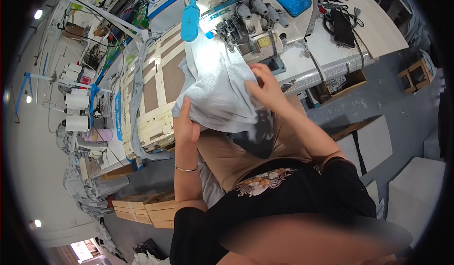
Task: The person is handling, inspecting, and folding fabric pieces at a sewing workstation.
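A light grey-blue knit fabric piece (223, 94) runs from the needle area of a Jack overlock sewing machine (248, 27) down over the table edge towards the lap. My left hand (187, 123) grips its lower left edge, thumb on top. At the fabric's right edge is my right hand (265, 87), thumb and fingers curled around the border; whether they pinch it is hard to tell. A blue lamp (190, 22) lights the cloth beside the presser foot. Darker grey cloth (255, 137) hangs below, over the thighs.
A long grey fabric strip (136, 98) lies on the taped board at the left, near white thread cones (77, 101). A black phone (343, 29) and cords rest at the right. Below the table edge stands an open box (349, 84); wooden crates (149, 210) stand lower left.
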